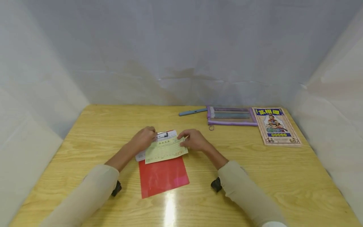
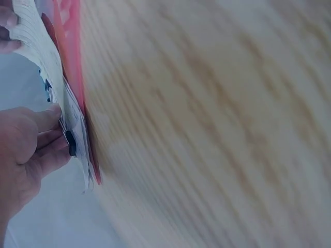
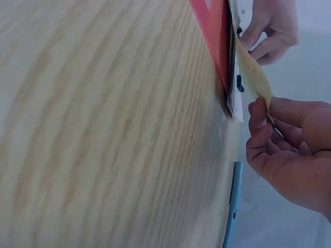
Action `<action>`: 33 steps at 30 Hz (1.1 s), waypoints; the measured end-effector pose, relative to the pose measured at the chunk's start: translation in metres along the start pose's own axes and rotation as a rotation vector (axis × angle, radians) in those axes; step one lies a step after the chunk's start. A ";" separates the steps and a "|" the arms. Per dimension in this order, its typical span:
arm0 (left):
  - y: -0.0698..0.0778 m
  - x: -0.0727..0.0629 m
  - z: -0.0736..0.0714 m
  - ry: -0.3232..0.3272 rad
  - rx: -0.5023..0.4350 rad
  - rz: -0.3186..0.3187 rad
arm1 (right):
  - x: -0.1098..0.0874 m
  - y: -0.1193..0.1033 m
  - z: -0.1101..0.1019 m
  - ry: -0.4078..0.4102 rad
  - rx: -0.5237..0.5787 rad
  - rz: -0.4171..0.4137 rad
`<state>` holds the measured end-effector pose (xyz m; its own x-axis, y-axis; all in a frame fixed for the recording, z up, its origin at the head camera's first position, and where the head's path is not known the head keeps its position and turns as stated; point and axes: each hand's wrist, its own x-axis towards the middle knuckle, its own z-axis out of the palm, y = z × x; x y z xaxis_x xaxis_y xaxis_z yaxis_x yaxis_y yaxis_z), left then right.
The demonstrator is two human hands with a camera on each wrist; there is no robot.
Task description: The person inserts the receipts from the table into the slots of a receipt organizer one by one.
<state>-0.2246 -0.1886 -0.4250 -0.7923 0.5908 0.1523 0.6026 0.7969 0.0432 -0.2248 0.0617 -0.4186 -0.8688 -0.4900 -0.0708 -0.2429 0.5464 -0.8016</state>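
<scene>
A red clipboard [image 1: 164, 178] lies on the table in front of me, with white sheets [image 1: 140, 156] at its top. My left hand [image 1: 145, 138] grips the metal clip [image 1: 163, 135] at the board's top edge; the left wrist view shows the thumb and fingers on either side of it. Over the white sheets lies a yellow printed slip [image 1: 163, 151]. Its right edge is pinched between the thumb and fingers of my right hand [image 1: 194, 140]. In the right wrist view the slip [image 3: 253, 72] bends up away from the board.
At the back a blue pen [image 1: 193, 112] lies beside a purple-edged mesh pouch [image 1: 231, 123] with several pencils inside. A booklet with a cartoon cover [image 1: 276, 126] lies to the right. Pale sheeting [image 1: 181, 63] hangs behind the wooden table [image 1: 255, 170] and along both sides.
</scene>
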 end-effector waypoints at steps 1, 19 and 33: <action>0.001 0.000 0.000 -0.003 -0.003 -0.006 | 0.002 -0.001 0.002 0.005 -0.020 0.008; 0.004 -0.002 0.007 0.065 0.102 0.040 | 0.028 -0.009 0.020 -0.014 -0.166 0.083; 0.003 -0.003 0.005 0.082 0.066 0.032 | 0.037 -0.022 0.023 -0.006 -0.261 0.142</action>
<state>-0.2212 -0.1876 -0.4307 -0.7609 0.6058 0.2327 0.6175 0.7861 -0.0273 -0.2417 0.0158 -0.4169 -0.8995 -0.4002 -0.1754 -0.2229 0.7655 -0.6036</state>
